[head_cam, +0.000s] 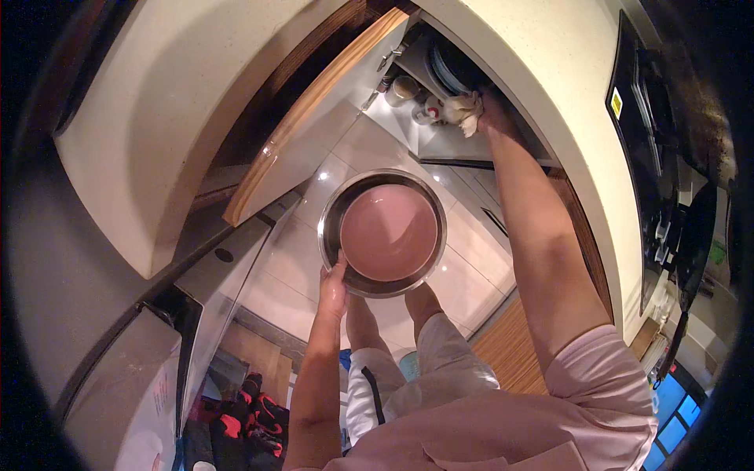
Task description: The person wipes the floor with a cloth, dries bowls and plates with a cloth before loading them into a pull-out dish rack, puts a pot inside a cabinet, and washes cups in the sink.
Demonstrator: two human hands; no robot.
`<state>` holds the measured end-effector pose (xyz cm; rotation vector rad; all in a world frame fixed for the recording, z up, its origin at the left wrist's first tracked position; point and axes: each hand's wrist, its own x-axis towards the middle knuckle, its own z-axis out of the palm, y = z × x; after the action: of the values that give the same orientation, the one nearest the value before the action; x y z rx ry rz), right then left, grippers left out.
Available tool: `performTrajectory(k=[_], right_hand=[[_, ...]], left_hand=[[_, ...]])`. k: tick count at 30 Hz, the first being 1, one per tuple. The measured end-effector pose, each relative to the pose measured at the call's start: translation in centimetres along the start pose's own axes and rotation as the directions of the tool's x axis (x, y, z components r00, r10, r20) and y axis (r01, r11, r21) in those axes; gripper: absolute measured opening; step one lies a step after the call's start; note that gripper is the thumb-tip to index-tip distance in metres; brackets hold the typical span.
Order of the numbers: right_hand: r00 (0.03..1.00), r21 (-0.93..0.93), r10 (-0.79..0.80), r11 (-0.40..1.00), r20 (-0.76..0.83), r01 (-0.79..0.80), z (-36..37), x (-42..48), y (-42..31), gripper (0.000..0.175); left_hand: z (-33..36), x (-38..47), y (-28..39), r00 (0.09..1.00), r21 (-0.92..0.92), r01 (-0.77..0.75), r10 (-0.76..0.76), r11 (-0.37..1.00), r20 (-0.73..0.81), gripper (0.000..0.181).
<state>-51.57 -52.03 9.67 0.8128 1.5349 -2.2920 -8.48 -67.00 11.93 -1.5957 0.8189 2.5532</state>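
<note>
My left hand (334,289) grips the near-left rim of a stainless steel bowl (384,289). Nested inside that bowl is a smaller pink bowl (389,232), its inside facing up with nothing in it. Both are held above the tiled floor. Stretched forward, my right hand (490,109) reaches into an open base cabinet (447,150) and holds a bunched cream cloth (464,112). Shadow and the cabinet edge hide part of its fingers. Beside the cloth are a lidded jar (403,90) and a small bottle with a red mark (429,112). Stacked plates or bowls (446,69) sit just beyond.
The cabinet door (318,118) swings open on the left of the bowls. A pale countertop (580,94) curves over the cabinet, with a black cooktop (636,118) at right. A grey appliance (224,253) stands at left. Black-and-red shoes (259,418) lie lower left.
</note>
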Motion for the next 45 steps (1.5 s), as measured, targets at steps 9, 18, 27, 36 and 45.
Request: performTrajectory(k=[9,18,27,36,45], right_hand=[[0.994,-0.057,-0.101,0.993,-0.040,0.099,-1.5,-0.8,-1.1,0.059],[0.857,-0.948,0.455,0.298,0.242,0.110,-4.9,-13.9,0.5,0.064],[0.839,-0.652,0.465,0.735,0.282,-0.188,-12.1,-24.5,7.7,0.040],[0.956,-0.392,0.272,0.896,0.109,-0.210,-5.5,-20.7,1.0,0.012],[0.965,0.018,0.088,0.995,0.249,-0.096,-2.3,-13.3,-2.6,0.032]], left_hand=[[-1.2,-3.3,0.1,0.999,0.051,-0.022,0.020,0.998,0.050,0.049],[-1.6,-3.1,0.4,0.999,0.010,-0.038,0.037,0.999,0.036,0.045],[5.1,0.1,3.8,0.983,0.044,-0.119,0.111,0.992,0.148,0.042],[14.8,2.7,11.3,0.939,0.186,-0.172,0.104,0.967,0.329,0.075],[8.0,-0.1,6.1,0.957,0.219,-0.194,0.135,0.956,0.258,0.063]])
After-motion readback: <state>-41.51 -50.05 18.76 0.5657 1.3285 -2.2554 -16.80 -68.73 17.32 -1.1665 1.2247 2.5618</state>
